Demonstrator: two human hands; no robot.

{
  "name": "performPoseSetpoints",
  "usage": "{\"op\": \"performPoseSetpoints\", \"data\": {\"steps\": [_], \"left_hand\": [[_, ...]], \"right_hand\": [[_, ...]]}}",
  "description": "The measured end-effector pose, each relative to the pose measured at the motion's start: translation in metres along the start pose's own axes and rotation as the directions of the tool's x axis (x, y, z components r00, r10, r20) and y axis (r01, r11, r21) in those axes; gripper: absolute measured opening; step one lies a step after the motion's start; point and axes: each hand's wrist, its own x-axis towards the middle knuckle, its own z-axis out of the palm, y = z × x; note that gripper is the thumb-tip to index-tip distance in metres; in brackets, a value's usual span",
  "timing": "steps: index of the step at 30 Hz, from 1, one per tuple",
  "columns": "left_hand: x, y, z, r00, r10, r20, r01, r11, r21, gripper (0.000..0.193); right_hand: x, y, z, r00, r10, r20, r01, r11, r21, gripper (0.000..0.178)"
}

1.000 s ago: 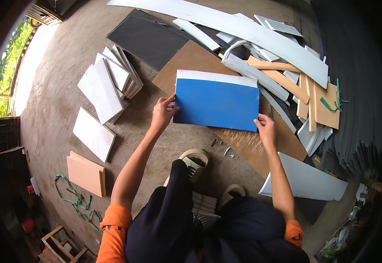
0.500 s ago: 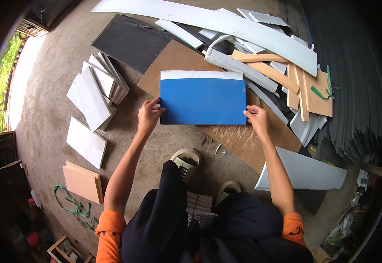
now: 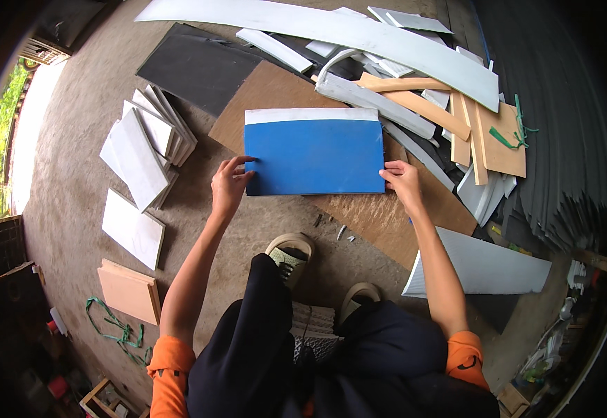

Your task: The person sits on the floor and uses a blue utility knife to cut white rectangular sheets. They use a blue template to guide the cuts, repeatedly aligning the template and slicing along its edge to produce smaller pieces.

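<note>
A flat blue rectangular sheet [image 3: 314, 157] lies in front of me, with a white strip [image 3: 310, 115] showing along its far edge. My left hand [image 3: 230, 182] pinches its left edge near the lower corner, thumb and fingers closed on it. At the opposite edge my right hand [image 3: 402, 182] grips the sheet the same way. Beneath and around it is a brown board [image 3: 373, 223], partly hidden by the sheet. Whether the white strip belongs to the blue sheet or to a separate piece under it I cannot tell.
White panels [image 3: 136, 157] are fanned out on the left, above peach-coloured boards [image 3: 128, 289] and green string [image 3: 119, 327]. White and tan offcuts [image 3: 422, 104] heap up at the far right. A pale grey sheet [image 3: 484, 261] lies beside my right forearm. Dark sheets [image 3: 554, 125] line the right side.
The whole view has shifted slightly, carrying the surroundings a little to the left. Both hands keep their hold on the blue sheet, and its place on the board looks much the same.
</note>
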Motion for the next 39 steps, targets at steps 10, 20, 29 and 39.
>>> {"op": "performPoseSetpoints", "data": {"steps": [10,20,29,39], "left_hand": [[-0.026,-0.005,0.001,0.931,0.349,0.111,-0.365,0.862,0.352,0.078],[-0.034,-0.008,0.013,0.915,0.395,0.079,-0.387,0.810,0.441,0.069],[-0.039,-0.019,0.010,0.924,0.367,0.106,-0.374,0.813,0.447,0.072],[-0.009,0.084,0.092,0.781,0.488,0.389,-0.623,0.653,0.431,0.094]], "right_hand": [[0.009,0.006,0.001,0.999,-0.039,0.004,0.039,0.999,-0.014,0.021],[0.014,0.007,-0.002,1.000,0.008,-0.001,-0.008,0.998,-0.066,0.020],[0.012,0.003,0.004,0.999,-0.050,-0.010,0.048,0.991,-0.122,0.019],[0.023,0.024,-0.002,0.995,-0.099,0.011,0.099,0.977,-0.189,0.017]]}}
